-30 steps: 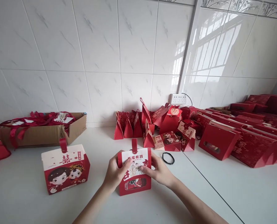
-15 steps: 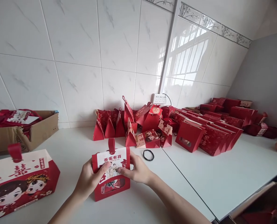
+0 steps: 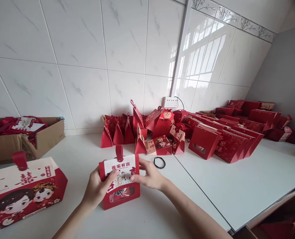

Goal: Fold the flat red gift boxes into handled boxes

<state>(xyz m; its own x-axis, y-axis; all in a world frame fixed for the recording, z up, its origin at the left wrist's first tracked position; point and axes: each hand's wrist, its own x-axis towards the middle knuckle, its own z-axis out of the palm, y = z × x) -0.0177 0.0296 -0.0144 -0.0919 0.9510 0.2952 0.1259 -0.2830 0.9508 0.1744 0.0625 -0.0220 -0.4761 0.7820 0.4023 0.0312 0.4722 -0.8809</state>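
Note:
A small red and white gift box (image 3: pixel 124 192) with a red loop handle and a window in its front stands on the white counter (image 3: pixel 75 156). My left hand (image 3: pixel 96 189) grips its left side, thumb pressed on the white front flap. My right hand (image 3: pixel 149 176) holds its right side, thumb on the front. A larger red and white box (image 3: pixel 25 192) with two cartoon figures stands to the left, apart from both hands.
A black hair tie (image 3: pixel 159 162) lies just right of my hands. Several red gift boxes (image 3: pixel 162 132) crowd the back wall and the right counter. A cardboard carton (image 3: pixel 25 139) with red ribbons sits far left. Another carton (image 3: pixel 281 219) shows at bottom right. A wall socket (image 3: pixel 170 102) is behind.
My view swung right over the second. Both hands kept their grip on the small box, which now sits slightly higher and more tilted in them.

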